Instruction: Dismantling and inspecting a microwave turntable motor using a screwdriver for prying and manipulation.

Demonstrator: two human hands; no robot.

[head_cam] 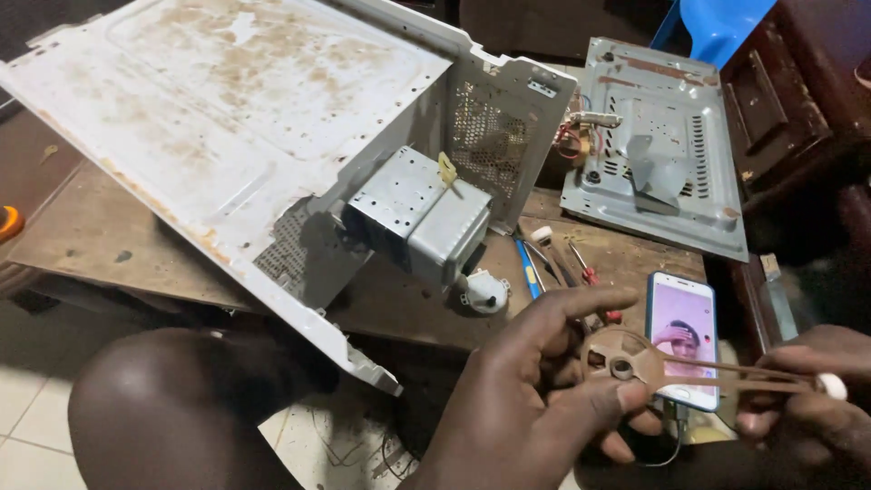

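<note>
Two hands grip a brown turntable roller ring (635, 361) | left hand (535, 399) pinches hub, steadying it | right hand (803, 399) clasps arm by white wheel (831, 387) | stripped microwave chassis (263, 136) behind.

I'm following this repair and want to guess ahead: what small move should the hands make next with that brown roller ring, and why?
Probably turn the brown roller ring over between both hands for a look. The left hand pinches its hub end, the right hand holds an arm near the white wheel, and it sits in mid-air, apart from the opened microwave casing.
</note>
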